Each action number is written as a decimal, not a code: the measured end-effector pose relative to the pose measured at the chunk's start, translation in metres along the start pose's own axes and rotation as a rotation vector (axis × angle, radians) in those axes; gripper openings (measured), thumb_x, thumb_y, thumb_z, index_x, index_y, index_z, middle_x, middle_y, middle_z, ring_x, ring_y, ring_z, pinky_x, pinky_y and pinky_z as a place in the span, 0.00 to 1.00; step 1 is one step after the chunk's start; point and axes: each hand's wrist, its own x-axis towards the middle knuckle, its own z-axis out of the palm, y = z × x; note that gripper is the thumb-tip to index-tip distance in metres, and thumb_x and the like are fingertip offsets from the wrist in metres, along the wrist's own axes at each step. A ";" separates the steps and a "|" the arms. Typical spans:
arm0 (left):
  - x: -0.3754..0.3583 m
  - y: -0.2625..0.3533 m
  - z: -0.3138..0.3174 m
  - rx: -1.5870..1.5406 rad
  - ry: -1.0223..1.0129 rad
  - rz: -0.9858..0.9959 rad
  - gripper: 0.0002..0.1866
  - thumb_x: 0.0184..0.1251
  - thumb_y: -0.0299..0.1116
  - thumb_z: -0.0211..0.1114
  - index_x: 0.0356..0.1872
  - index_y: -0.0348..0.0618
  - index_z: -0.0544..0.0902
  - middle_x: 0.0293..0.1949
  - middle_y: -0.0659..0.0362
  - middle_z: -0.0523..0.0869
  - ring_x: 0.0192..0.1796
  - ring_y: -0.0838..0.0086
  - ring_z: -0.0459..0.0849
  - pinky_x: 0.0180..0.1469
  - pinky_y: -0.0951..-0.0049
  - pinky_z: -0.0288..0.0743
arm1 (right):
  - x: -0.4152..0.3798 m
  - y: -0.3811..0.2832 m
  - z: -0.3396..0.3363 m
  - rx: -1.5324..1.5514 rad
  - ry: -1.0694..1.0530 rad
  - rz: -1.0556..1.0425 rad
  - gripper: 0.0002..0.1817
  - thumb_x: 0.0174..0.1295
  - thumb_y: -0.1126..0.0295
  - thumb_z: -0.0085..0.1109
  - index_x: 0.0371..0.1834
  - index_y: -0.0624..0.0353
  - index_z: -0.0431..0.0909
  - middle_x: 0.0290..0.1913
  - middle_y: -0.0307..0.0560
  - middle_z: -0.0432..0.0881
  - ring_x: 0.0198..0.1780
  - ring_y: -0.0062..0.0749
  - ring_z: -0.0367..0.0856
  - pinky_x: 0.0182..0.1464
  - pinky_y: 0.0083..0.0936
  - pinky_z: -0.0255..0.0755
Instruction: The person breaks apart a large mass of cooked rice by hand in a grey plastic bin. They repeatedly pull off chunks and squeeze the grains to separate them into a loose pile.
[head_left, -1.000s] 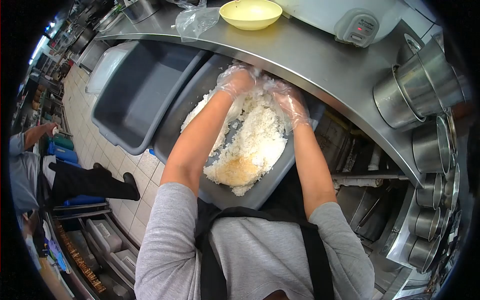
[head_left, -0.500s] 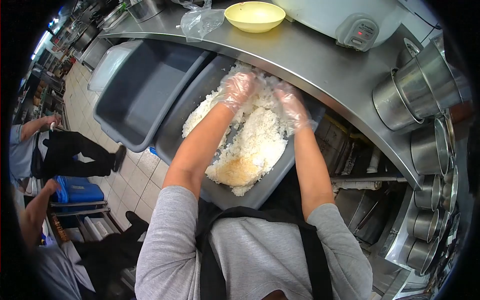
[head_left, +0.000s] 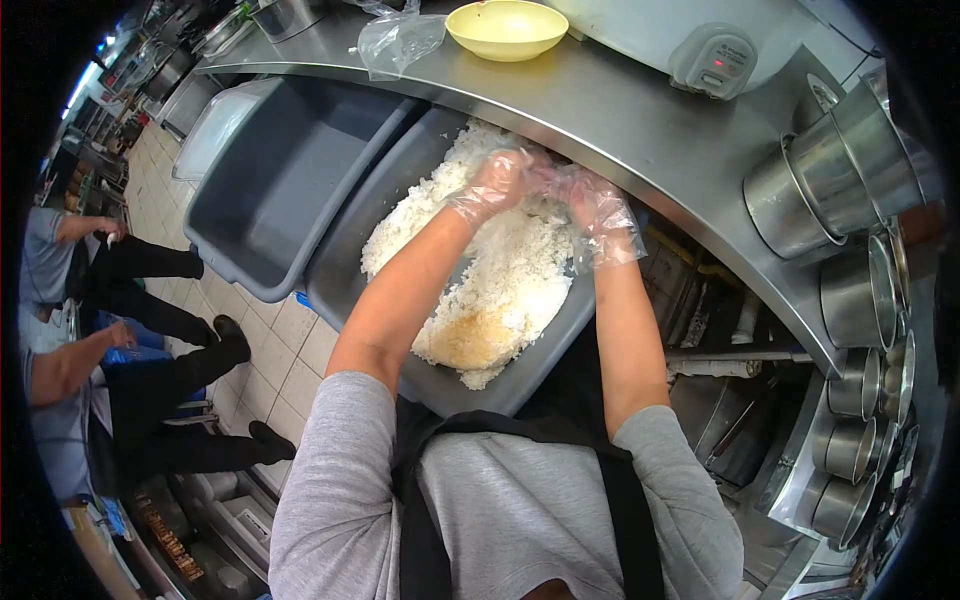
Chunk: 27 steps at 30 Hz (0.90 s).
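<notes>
A mound of cooked white rice (head_left: 510,285), browned on its near end, fills much of a grey plastic tub (head_left: 335,262). My left hand (head_left: 497,183) and my right hand (head_left: 603,212), both in clear plastic gloves, meet over the far part of the rice, close to the counter edge. The fingers of both hands curl inward around rice; their tips are blurred and partly hidden. The right glove hangs loose at the wrist.
Beside the rice tub is a second grey tub (head_left: 270,180). Along the steel counter (head_left: 620,130) stand a yellow bowl (head_left: 507,30), a plastic bag (head_left: 398,45) and a white rice cooker (head_left: 640,25). Metal pots (head_left: 790,200) line the right. Two people (head_left: 150,390) are at left.
My hands have come closer together over the far end of the rice, the right one shifting slightly nearer me. At left, the two people have changed position.
</notes>
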 end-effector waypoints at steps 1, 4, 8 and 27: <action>-0.004 -0.002 -0.006 0.002 -0.004 0.001 0.18 0.58 0.42 0.66 0.48 0.47 0.83 0.43 0.49 0.85 0.47 0.56 0.82 0.52 0.64 0.74 | 0.004 -0.002 -0.005 0.078 0.020 0.069 0.31 0.60 0.53 0.56 0.62 0.58 0.66 0.57 0.52 0.74 0.58 0.55 0.73 0.51 0.46 0.75; -0.022 -0.003 -0.021 0.159 0.225 -0.130 0.17 0.57 0.45 0.67 0.43 0.47 0.85 0.48 0.45 0.81 0.49 0.53 0.80 0.51 0.63 0.75 | 0.005 0.006 -0.020 0.149 0.072 0.100 0.28 0.64 0.54 0.52 0.63 0.58 0.66 0.60 0.50 0.73 0.62 0.56 0.68 0.54 0.51 0.73; -0.056 0.044 -0.016 -0.168 0.074 -0.005 0.32 0.52 0.57 0.68 0.54 0.46 0.78 0.53 0.44 0.78 0.54 0.53 0.79 0.56 0.60 0.72 | 0.006 0.014 -0.013 -0.084 0.238 0.115 0.33 0.60 0.48 0.57 0.67 0.46 0.63 0.67 0.43 0.64 0.70 0.49 0.55 0.60 0.54 0.64; -0.101 0.096 0.043 -0.174 0.041 0.394 0.08 0.65 0.34 0.53 0.36 0.43 0.78 0.33 0.52 0.81 0.38 0.56 0.80 0.41 0.59 0.75 | 0.004 0.001 0.023 0.072 0.335 0.003 0.31 0.62 0.46 0.53 0.65 0.49 0.64 0.68 0.43 0.63 0.71 0.49 0.55 0.63 0.60 0.54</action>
